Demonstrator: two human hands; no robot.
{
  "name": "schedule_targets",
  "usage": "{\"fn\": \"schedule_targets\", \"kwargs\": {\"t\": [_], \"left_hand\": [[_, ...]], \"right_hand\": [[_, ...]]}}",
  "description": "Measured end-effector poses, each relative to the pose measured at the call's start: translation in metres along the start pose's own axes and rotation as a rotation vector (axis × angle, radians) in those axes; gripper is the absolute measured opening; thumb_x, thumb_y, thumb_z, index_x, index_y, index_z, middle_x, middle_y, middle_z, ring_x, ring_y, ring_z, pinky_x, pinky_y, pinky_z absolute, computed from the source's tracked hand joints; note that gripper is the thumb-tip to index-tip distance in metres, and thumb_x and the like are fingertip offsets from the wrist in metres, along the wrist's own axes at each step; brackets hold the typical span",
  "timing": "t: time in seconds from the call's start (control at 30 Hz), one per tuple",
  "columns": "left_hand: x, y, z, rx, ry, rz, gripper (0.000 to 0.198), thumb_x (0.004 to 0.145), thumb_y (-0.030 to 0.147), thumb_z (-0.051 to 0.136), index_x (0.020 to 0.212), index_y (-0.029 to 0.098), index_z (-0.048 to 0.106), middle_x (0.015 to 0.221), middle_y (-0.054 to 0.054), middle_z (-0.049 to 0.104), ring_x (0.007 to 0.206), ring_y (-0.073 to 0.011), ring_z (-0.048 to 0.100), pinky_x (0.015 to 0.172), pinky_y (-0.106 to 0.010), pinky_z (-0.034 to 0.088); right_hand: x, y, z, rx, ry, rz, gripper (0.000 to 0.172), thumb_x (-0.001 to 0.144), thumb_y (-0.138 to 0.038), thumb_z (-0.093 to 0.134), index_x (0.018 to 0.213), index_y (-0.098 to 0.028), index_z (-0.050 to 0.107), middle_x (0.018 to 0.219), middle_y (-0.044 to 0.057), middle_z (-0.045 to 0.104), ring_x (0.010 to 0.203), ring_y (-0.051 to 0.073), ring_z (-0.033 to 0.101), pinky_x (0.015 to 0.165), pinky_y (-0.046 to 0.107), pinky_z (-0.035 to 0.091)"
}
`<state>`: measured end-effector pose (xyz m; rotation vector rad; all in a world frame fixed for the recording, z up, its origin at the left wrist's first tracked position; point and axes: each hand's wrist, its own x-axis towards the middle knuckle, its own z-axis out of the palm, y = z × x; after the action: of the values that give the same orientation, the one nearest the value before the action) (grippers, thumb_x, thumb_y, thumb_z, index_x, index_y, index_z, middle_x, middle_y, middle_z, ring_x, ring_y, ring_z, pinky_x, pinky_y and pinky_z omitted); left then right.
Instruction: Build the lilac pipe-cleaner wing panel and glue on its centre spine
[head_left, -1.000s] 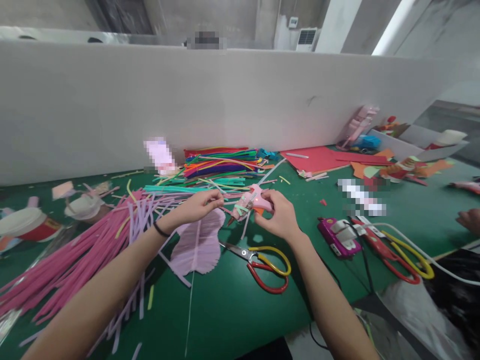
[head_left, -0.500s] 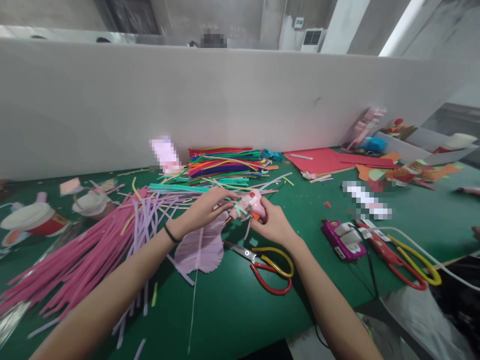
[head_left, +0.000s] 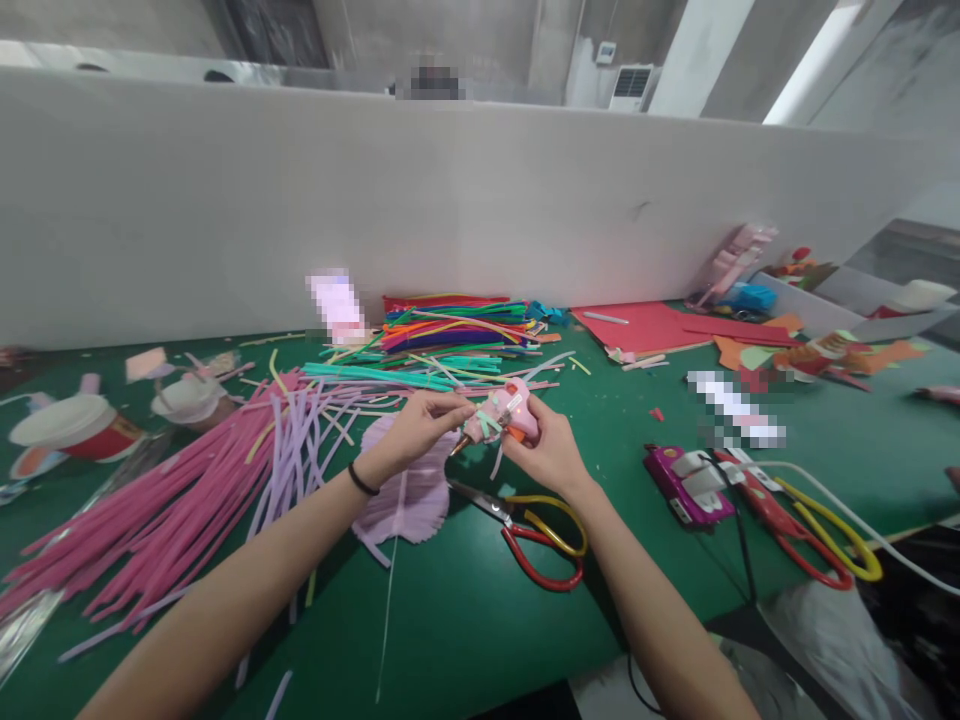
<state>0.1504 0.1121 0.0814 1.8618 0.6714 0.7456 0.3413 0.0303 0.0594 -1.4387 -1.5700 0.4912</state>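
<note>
My right hand (head_left: 553,448) is wrapped round a pink hot glue gun (head_left: 516,402), its metal nozzle pointing down and left. Fingers of my left hand (head_left: 426,428) are pinched together at the gun's front, beside a pale green strip (head_left: 489,426) lying across it. Whatever sits between those fingertips is too small to make out. Below my left wrist lies a pleated lavender petal shape (head_left: 405,505) with a thin pale stem trailing toward me. Scissors (head_left: 496,508) with one yellow and one red handle rest just right of the petal.
Pink pipe cleaners (head_left: 172,500) and lavender ones (head_left: 289,450) spread at left, near lidded cups (head_left: 71,425). Multicoloured bundles (head_left: 457,325) lie by the white partition (head_left: 465,200). To the right are red sheets (head_left: 637,325), a purple power adapter (head_left: 688,485) with cables, and more scissors (head_left: 787,515).
My left hand's fingers, looser and spread over the gun before, have drawn back slightly and closed into a pinch. The glue gun stays in my right hand, nearly in place.
</note>
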Motion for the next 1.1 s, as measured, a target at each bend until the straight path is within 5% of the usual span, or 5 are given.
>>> {"fn": "schedule_targets", "kwargs": {"t": [0.3,0.4,0.7,0.87,1.1], "left_hand": [[-0.012,-0.014,-0.043,0.036,0.3,-0.158,0.042,0.079,0.056,0.062,0.087,0.016,0.076,0.086,-0.011,0.076,0.078,-0.0233,0.068,0.057,-0.027,0.049],[-0.019,-0.01,-0.059,0.248,0.228,-0.146,0.041,0.081,0.056,0.059,0.086,0.02,0.077,0.089,-0.009,0.077,0.087,-0.0253,0.068,0.067,-0.03,0.052],[0.028,-0.006,-0.014,0.408,-0.12,0.078,0.029,0.081,0.031,0.059,0.106,0.024,0.072,0.114,-0.005,0.072,0.106,-0.0239,0.064,0.085,-0.034,0.05],[0.038,0.003,-0.012,0.412,0.143,0.114,0.028,0.089,0.026,0.05,0.107,0.02,0.071,0.112,-0.007,0.071,0.103,-0.0221,0.064,0.082,-0.034,0.05],[0.021,0.013,0.013,0.771,0.086,0.397,0.02,0.089,0.039,0.062,0.095,0.023,0.073,0.095,-0.005,0.07,0.095,-0.0224,0.056,0.089,-0.039,0.043]], "right_hand": [[-0.003,0.005,-0.024,0.032,0.306,0.039,0.023,0.073,-0.038,0.053,0.088,-0.02,0.052,0.064,-0.004,0.052,0.051,0.011,0.04,0.047,0.023,0.035],[-0.003,0.006,-0.033,-0.125,0.329,0.049,0.024,0.071,-0.038,0.057,0.088,-0.021,0.054,0.059,-0.005,0.049,0.049,0.012,0.042,0.049,0.024,0.036],[0.0,0.018,-0.025,-0.546,0.291,0.002,0.028,0.075,-0.046,0.054,0.087,-0.021,0.05,0.06,-0.002,0.055,0.052,0.018,0.054,0.055,0.028,0.038],[0.0,0.029,-0.029,-0.722,0.257,-0.034,0.03,0.077,-0.046,0.053,0.091,-0.019,0.053,0.069,0.004,0.065,0.063,0.022,0.063,0.055,0.027,0.035],[-0.001,0.028,-0.025,-0.906,0.193,-0.016,0.036,0.082,-0.048,0.052,0.102,-0.018,0.055,0.081,0.007,0.071,0.072,0.023,0.067,0.053,0.026,0.026]]}}
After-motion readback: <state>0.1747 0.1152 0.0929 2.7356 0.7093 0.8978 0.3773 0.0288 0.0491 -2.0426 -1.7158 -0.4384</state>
